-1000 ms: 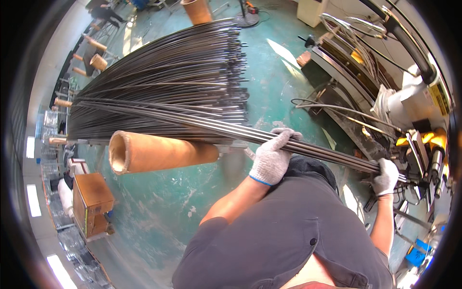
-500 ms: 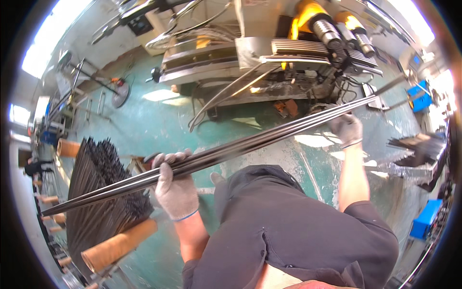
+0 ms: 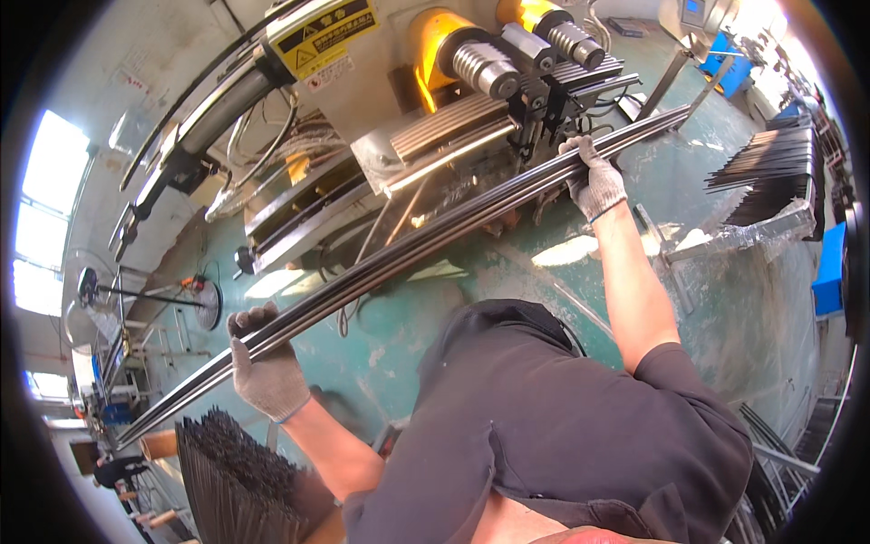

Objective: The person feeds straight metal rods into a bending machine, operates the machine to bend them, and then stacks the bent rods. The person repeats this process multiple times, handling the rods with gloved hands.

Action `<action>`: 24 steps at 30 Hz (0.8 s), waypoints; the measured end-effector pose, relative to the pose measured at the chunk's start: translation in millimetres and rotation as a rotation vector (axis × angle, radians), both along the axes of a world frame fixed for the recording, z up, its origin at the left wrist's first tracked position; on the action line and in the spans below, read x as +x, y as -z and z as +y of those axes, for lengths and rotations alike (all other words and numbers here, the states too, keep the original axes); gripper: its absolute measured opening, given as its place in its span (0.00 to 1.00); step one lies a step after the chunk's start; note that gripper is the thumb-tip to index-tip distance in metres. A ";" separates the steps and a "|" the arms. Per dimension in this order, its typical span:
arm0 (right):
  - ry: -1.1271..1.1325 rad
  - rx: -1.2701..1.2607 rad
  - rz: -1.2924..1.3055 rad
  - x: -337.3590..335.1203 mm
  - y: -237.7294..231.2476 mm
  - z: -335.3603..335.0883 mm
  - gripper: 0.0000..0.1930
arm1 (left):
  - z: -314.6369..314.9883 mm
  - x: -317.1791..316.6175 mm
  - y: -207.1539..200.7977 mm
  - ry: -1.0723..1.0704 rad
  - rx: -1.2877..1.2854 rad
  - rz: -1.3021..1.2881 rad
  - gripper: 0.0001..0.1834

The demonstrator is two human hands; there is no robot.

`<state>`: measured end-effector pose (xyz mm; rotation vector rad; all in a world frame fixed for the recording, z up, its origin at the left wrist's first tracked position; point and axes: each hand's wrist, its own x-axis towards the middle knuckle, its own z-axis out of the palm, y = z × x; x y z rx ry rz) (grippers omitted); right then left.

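Observation:
A bundle of several long, thin dark metal rods [image 3: 408, 231] runs slantwise in front of me, its right end farther away and higher in the picture. My left hand [image 3: 267, 367], in a pale knit glove, is closed round the bundle toward its left end. Farther along, my right hand [image 3: 594, 179], gloved the same way, grips it near its right end. Beyond the rods stands a machine with yellow-and-steel cylindrical heads [image 3: 471, 63] and a ribbed metal bed [image 3: 449, 131].
A large stack of dark rods [image 3: 240, 471] stands at my lower left by brown rollers [image 3: 159, 444]. More dark rods [image 3: 770, 168] lie on a rack at the right, near a blue box [image 3: 829, 270]. A round-based stand [image 3: 208, 305] is at the left.
My view has turned, bringing the machine closer and to the left. Both hands still hold the bundle, now at a steeper slant and nearer the machine. The left rod stack sits lower.

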<state>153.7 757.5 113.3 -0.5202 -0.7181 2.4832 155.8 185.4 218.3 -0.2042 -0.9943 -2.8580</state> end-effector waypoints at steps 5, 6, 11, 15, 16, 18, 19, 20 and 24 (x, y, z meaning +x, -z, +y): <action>0.132 0.079 -0.282 -73.1 -11.4 32.6 0.15 | 11.9 -68.2 48.7 -0.066 0.047 -0.142 0.15; 0.224 0.069 -0.396 -90.3 -14.5 39.2 0.15 | 16.8 -82.0 58.1 -0.070 0.007 -0.211 0.15; 0.327 0.174 -0.346 -143.0 -1.6 61.6 0.15 | 39.7 -146.2 87.3 -0.042 0.016 -0.449 0.15; 0.321 0.175 -0.323 -151.8 -40.4 29.6 0.15 | 61.6 -184.1 104.6 -0.005 0.068 -0.533 0.14; 0.269 0.119 -0.277 -161.8 -33.3 38.3 0.15 | 69.2 -194.7 110.8 0.000 0.062 -0.550 0.14; 0.207 0.128 -0.179 -178.6 -0.7 66.7 0.15 | 99.1 -209.3 107.2 -0.005 0.049 -0.636 0.15; 0.115 0.131 -0.072 -187.5 20.2 83.2 0.14 | 114.4 -213.6 106.3 0.019 0.047 -0.636 0.15; 0.142 0.155 -0.113 -194.5 31.6 87.1 0.14 | 126.0 -215.9 106.9 0.035 0.046 -0.637 0.15; 0.240 0.490 -0.582 -191.7 1.3 50.4 0.12 | 168.7 -211.8 107.5 0.174 0.026 -0.592 0.17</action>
